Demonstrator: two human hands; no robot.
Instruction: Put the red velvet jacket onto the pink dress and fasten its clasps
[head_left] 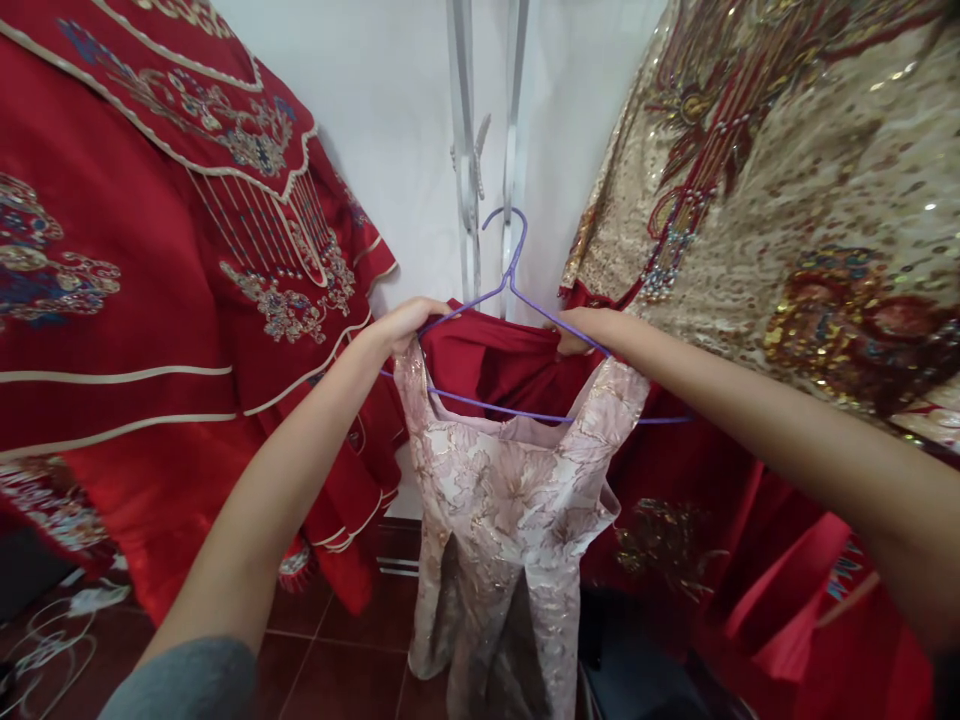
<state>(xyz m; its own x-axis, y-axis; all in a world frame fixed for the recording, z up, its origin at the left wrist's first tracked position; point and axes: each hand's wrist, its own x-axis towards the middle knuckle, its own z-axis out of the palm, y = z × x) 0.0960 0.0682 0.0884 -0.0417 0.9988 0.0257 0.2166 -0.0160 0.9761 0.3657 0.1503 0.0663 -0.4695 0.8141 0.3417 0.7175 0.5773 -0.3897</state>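
Note:
In the middle hangs a sleeveless pale pink dress (506, 480) with a floral pattern and wide straps, on a purple wire hanger (512, 283). A dark red cloth (499, 345) stretches between my hands behind the hanger. My left hand (412, 322) is closed at the hanger's left shoulder, gripping the cloth's upper edge, with the left strap just below. Opposite it, my right hand (587, 330) pinches the cloth's other end behind the hanger's right arm. Some fingertips of both hands are hidden by cloth and hanger.
Red embroidered garments (187, 250) hang on the left, a gold sequinned garment (810, 200) on the right. White metal uprights (463, 120) stand against the wall behind the hanger. White cables (56, 635) lie on the tiled floor (337, 670) at lower left.

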